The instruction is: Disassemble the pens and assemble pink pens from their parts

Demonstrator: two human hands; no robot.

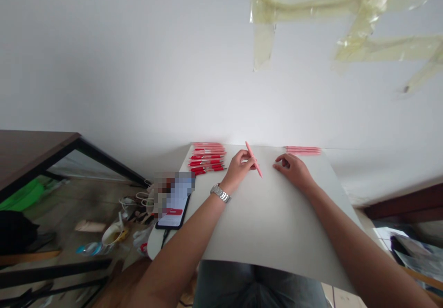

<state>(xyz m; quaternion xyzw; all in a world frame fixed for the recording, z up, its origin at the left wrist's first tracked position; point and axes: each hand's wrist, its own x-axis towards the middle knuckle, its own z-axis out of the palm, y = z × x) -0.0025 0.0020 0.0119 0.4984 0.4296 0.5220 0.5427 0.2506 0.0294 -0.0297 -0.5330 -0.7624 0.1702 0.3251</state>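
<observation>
A pink pen [258, 167] was pinched at its barrel by the narrow fingers of the left hand [238, 169], near the board's [277, 215] far edge; it was judged light and stiff. The right hand [291, 171] was empty, loosely curled.

L hand [238, 169] closed in a grip, R hand [292, 170] loosely curled, palm dn.
</observation>
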